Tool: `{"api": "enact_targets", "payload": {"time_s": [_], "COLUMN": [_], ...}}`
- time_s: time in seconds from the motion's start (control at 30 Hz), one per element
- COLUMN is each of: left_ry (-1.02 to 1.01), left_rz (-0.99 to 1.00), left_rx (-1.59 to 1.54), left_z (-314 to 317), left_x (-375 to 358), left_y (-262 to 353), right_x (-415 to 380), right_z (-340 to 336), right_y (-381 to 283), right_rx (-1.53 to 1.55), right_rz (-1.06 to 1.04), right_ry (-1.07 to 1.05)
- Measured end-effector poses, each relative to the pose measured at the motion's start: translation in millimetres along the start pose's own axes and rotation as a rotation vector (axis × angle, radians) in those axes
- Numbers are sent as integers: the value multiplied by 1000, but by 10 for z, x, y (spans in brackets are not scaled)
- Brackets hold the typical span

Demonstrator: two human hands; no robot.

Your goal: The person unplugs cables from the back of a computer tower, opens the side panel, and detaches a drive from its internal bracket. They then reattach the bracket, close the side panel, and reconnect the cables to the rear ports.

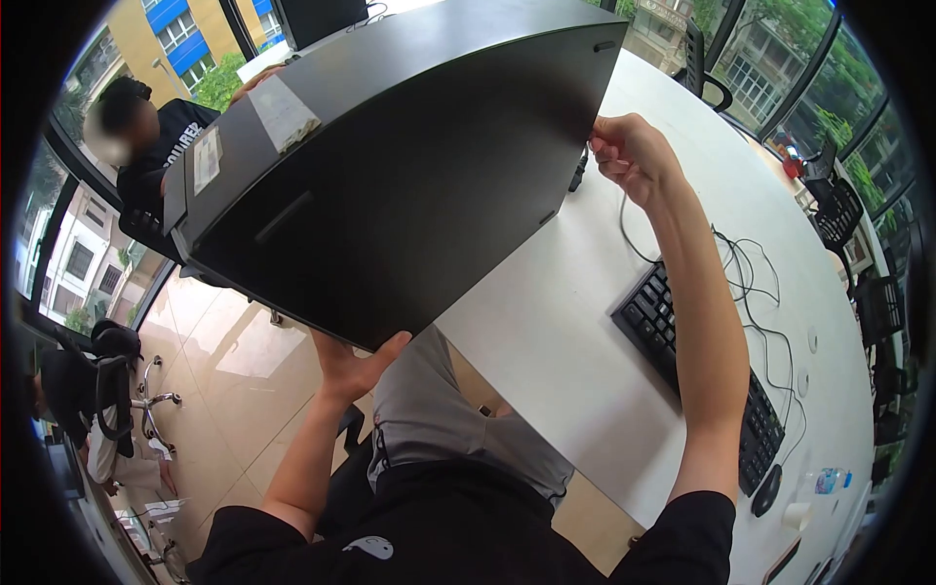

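My left hand (359, 369) is cupped under the lower edge of the black computer case (390, 156), palm up, bearing it. My right hand (629, 156) pinches the case's far edge, fingers closed on the rim. The case is tilted, raised off the white desk (546, 331), partly over the floor and my lap. A black keyboard (702, 375) lies on the desk beside my right forearm, cables (751, 283) trailing past it. Another person (156, 136) sits beyond the case, by the window

You face tall windows (780, 68) along the frame's top and right, glossy beige floor tiles (234, 380) lower left, and black office chairs (838, 214) at right.
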State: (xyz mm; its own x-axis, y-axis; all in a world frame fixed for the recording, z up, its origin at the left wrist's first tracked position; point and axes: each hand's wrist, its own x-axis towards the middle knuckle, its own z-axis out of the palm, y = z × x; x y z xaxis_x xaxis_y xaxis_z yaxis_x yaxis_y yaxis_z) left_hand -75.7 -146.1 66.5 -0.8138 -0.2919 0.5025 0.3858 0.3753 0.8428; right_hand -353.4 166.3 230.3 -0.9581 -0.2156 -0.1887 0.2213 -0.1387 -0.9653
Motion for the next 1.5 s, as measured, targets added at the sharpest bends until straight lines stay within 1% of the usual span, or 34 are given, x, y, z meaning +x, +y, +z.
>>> {"api": "enact_targets", "payload": {"time_s": [0.03, 0.1, 0.13, 0.23, 0.27, 0.33, 0.43, 0.57, 0.67, 0.7, 0.8, 0.9, 1.0, 1.03, 1.13, 1.2, 1.33, 1.37, 1.47, 1.5], "left_ry": [16, 41, 18, 8, 10, 6, -9, 22, 0, -17, -75, -31, -43, -47, -65, -96, -68, -62, -49, -59], "left_rz": [-5, -12, 2, 37, 36, 29, 18, 20, -1, -14, 33, 14, 13, 16, 26, 38, 0, -8, 11, 24], "left_rx": [-17, -49, -33, -49, -81, -129, -149, -145, -118, -110, -41, -99, -111, -106, -73, -32, -52, -57, -40, -27], "left_z": [23, 40, 7, 31, 41, 85, 58, 92, 55, 48, 7, 54, 45, 42, 21, -3, 12, 17, 31, 29], "left_x": [-6, -9, -13, -8, -21, -23, 9, 32, 24, 18, 1, -17, -1, 0, -4, -1, -3, -3, -5, -3], "left_y": [0, -4, -6, -52, -63, -70, -14, 57, 51, 38, -22, -13, -3, 3, 11, 5, 57, 78, 53, 43], "right_x": [-32, 140, 198, 49, 25, -84, 15, 330, 339, 316, 2, -126, -78, -72, 7, 25, 114, 143, 139, 84], "right_z": [23, -337, -507, -703, -750, -719, -808, -931, -868, -809, -423, -147, 7, 46, 41, 58, 35, 62, 17, 56], "right_y": [-46, -204, -239, -185, -69, 160, 397, 613, 474, 401, 100, 27, 53, 31, -1, -7, -53, -25, 27, 1], "right_rx": [-8, -8, -5, -196, -292, -400, -486, -502, -753, -785, -478, -357, -248, -205, -155, -151, -152, -110, -78, -108], "right_rz": [14, -176, -268, -175, -65, -13, 65, 80, -30, -80, -80, -40, -64, -68, -70, -82, -146, -140, -137, -150], "right_ry": [15, 150, 220, 265, 214, 229, 265, 330, 368, 370, 220, 40, -72, -51, -110, -73, 36, 49, 1, 35]}}
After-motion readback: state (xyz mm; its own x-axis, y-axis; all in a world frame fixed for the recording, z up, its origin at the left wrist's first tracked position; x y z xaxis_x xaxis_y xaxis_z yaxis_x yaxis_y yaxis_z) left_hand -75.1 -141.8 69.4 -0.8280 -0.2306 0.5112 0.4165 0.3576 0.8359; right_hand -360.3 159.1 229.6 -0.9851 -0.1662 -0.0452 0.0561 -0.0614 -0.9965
